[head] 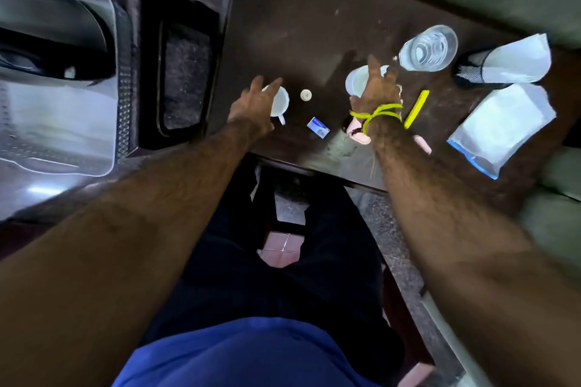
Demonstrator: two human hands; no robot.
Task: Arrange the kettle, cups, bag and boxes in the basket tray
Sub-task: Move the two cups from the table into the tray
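Note:
Two white cups stand on the dark table [301, 25]. My left hand [253, 105] hovers with fingers spread over the left rim of the handled cup [280, 103]. My right hand [377, 89], with a yellow band at the wrist, lies over the second cup [356, 81], thumb on its near side; whether it grips is unclear. Between the cups lie a small white cap [305, 95] and a small blue box [318, 127]. A clear glass vessel [429, 47] stands behind the right hand. A white bag with a blue edge [500, 129] lies at the right.
A dark rectangular tray [163, 78] sits left of the table, beside a steel sink [56, 78]. A yellow strip [416, 108] and a pink object [358, 133] lie near my right wrist. A black mesh holder with white paper [503, 64] stands at the far right.

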